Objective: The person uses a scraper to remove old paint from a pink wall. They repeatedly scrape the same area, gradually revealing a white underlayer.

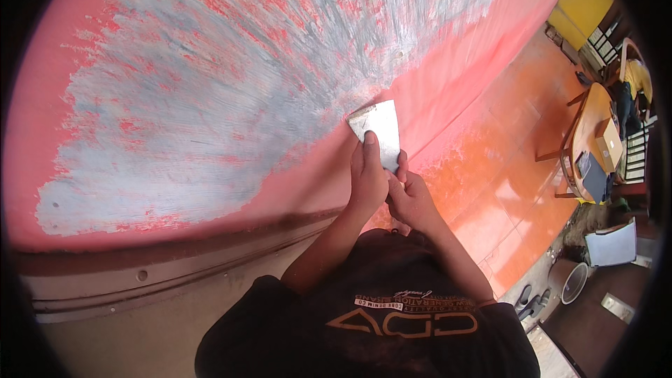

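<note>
Both hands hold a wide-bladed metal scraper (381, 123) up against a pink painted wall (304, 184). My left hand (369, 176) grips it near the blade, the thumb pressed flat on the metal face. Lower down and to the right, my right hand (412, 197) is closed around the handle, which the fingers mostly hide. The blade's edge lies at the border of a large scraped patch (210, 115), where grey-white shows through with streaks of red and pink left in it. Unscraped pink paint surrounds the blade on its right and below.
Pink dust (446, 152) covers the orange tiled floor (504, 215) along the wall's foot. At right stand a wooden table (583, 131) bearing a cardboard box (609, 145), a bucket (569, 281) and sandals (534, 302). Another person (632, 89) is beyond the table. A ledge (142, 275) runs lower left.
</note>
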The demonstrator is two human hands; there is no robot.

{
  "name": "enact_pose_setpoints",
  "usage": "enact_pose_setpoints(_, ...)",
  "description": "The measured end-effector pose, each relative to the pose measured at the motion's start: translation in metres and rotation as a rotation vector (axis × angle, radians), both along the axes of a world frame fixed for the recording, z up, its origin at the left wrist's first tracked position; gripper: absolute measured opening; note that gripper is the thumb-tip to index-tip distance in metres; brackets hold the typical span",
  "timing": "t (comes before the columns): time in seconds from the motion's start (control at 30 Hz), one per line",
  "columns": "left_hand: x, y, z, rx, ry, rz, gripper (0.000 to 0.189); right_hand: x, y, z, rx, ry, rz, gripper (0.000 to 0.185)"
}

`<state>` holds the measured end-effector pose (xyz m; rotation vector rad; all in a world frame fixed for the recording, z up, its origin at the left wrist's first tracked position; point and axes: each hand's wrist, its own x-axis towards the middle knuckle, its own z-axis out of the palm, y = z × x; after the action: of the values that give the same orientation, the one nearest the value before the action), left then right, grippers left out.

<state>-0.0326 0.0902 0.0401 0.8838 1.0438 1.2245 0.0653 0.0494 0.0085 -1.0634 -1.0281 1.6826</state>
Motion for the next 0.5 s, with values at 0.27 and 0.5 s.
enact_pose_setpoints(0.27,-0.002,-0.003,0.004,0.029,-0.045,0.005,0.049,0.000,0.000,-0.001,-0.022,-0.062,0.010,0.030)
enact_pose_setpoints(0.5,-0.001,-0.002,-0.004,-0.052,-0.094,-0.012,0.050,0.001,-0.002,0.003,0.014,-0.061,-0.025,0.028)
